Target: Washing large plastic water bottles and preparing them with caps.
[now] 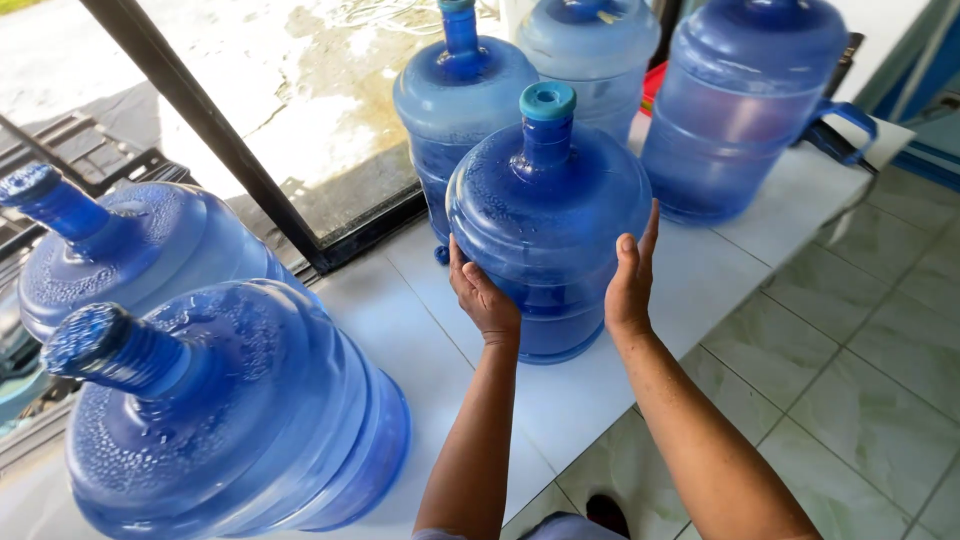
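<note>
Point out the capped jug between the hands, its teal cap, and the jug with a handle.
Capped jug (pixel 548 215): head view, front of its body.
Teal cap (pixel 548 100): head view, top of the cap.
Handled jug (pixel 735 110): head view, its upper body.

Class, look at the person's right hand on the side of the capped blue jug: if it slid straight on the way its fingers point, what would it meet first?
The right hand points up and away along the capped jug. Beyond it, probably the handled jug, though depth is unclear.
</note>
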